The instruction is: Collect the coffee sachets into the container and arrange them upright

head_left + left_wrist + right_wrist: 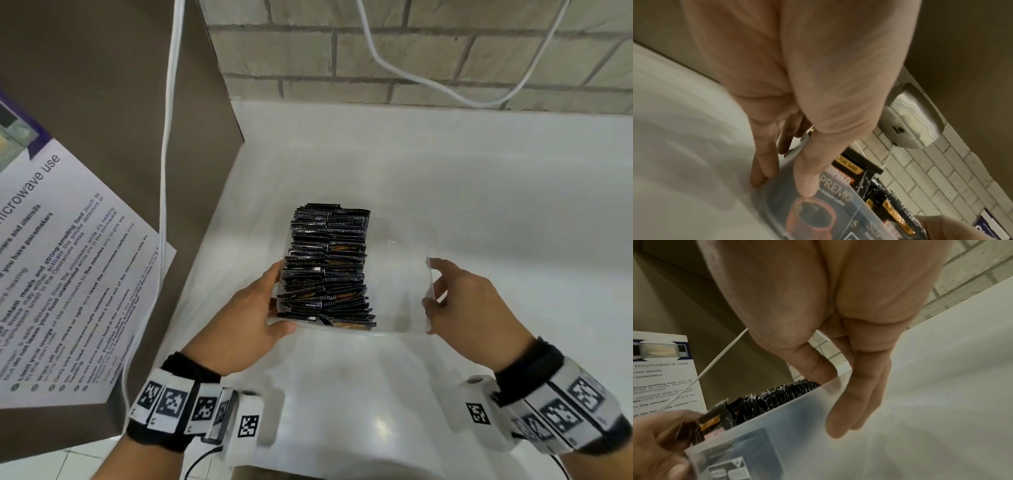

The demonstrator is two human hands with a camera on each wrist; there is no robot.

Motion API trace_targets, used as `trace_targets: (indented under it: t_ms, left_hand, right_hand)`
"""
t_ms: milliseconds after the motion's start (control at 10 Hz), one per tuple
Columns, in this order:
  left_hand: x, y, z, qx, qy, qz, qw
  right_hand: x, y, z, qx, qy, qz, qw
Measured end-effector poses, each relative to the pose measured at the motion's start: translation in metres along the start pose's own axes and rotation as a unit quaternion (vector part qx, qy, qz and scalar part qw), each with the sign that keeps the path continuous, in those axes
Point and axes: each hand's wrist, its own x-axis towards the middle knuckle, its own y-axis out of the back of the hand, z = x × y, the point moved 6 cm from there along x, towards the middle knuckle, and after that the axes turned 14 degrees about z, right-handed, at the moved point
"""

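Container (407,291) sits between my palms, sachets (327,267) upright and packed against my left hand (246,318). Both hands grasp the walls, right hand (469,301) thumb over the rim. Hold level, squeeze lightly, so nothing topples into the gap.

Container (404,329) on counter (479,192); sachets (329,263) packed in its left half, seemingly upright. Left hand (246,325) at left wall, right hand (469,308) at right wall.
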Motion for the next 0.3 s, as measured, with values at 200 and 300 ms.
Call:
trace_targets:
  t_ms: [200,300]
  left_hand:
    - [-0.009,0.008,-0.012,0.102,0.019,0.016,0.994]
    - [-0.031,0.022,-0.019,0.144,0.02,0.069,0.987]
  right_hand:
    - [-0.007,0.011,0.002,-0.093,-0.014,0.015,0.995]
    - [-0.029,0.027,0.0,-0.156,0.057,0.097,0.981]
